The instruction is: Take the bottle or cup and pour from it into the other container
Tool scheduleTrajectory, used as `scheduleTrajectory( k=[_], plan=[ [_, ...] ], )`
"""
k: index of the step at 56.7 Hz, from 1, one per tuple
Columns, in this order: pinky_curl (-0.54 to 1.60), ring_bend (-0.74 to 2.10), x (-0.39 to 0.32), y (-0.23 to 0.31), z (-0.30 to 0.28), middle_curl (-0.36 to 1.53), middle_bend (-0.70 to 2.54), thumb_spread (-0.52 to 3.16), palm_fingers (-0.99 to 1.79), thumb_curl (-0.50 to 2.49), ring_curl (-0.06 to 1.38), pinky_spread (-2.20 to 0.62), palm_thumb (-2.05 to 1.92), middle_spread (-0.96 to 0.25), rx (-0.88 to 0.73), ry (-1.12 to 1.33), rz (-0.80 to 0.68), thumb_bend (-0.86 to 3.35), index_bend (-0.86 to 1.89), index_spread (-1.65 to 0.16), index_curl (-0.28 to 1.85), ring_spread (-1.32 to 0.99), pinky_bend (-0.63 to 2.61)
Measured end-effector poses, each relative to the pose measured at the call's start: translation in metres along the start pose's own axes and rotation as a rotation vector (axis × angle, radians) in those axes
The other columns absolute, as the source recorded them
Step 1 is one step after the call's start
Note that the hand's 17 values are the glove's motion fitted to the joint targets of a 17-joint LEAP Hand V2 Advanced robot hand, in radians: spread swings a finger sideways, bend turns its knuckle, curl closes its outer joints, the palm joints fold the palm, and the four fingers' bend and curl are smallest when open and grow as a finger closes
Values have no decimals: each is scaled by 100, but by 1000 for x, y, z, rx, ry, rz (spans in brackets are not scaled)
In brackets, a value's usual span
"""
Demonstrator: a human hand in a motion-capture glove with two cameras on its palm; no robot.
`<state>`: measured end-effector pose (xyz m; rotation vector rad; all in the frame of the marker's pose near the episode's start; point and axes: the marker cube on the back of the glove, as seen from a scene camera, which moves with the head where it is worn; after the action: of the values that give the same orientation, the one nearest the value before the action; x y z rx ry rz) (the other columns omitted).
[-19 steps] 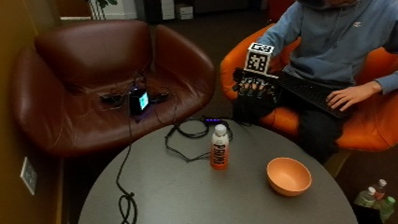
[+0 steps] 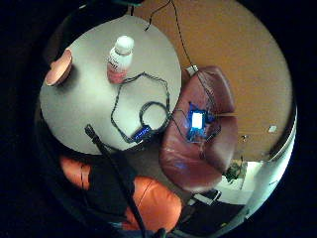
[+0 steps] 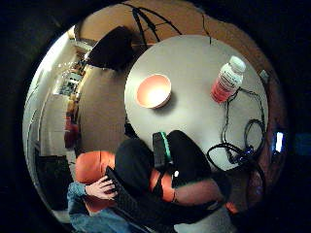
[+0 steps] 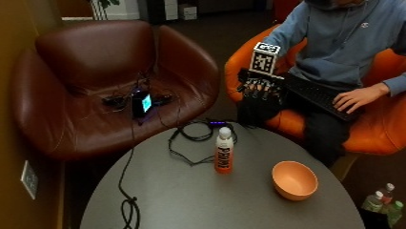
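I see the gloved right hand hanging with relaxed, empty fingers well back from the table; on it the bottle stands upright near the orange bowl

Dim, even room light lies over the grey table, with only a faint shadow beside the bowl and at the foot of the bottle. A dull sheen shows on the brown leather armchair, where 1 small screen glows blue-white. In the thumb side palm view, a lit hallway is the brightest patch; the space under the table is near black.
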<state>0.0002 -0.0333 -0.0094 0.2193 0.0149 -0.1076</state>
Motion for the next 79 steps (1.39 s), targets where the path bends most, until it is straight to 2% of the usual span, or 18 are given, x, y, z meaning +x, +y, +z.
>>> scheduleTrajectory(
  k=[2,3,14,45,63,79],
  plan=[
    [25,36,-1,21,-6,15,17,102,17,21,17,26,41,-9,-208,3,46,9,16,-38,19,-4,48],
    [25,36,-1,26,-7,16,17,102,17,22,18,26,41,-9,-255,6,53,8,16,-38,20,-4,48],
    [28,37,1,21,-11,20,17,107,15,26,20,27,44,-10,-291,7,59,2,16,-39,23,-4,48],
    [32,38,55,32,-1,25,18,109,14,31,25,27,47,-8,-86,-34,215,-2,15,-39,27,-4,48],
    [34,40,85,31,9,27,18,108,14,33,27,27,49,-8,-20,-80,313,-2,15,-38,26,-4,48],
    [35,44,105,41,30,29,19,107,12,33,29,27,49,-7,94,-224,382,-3,12,-37,23,-4,52]
  ],
)
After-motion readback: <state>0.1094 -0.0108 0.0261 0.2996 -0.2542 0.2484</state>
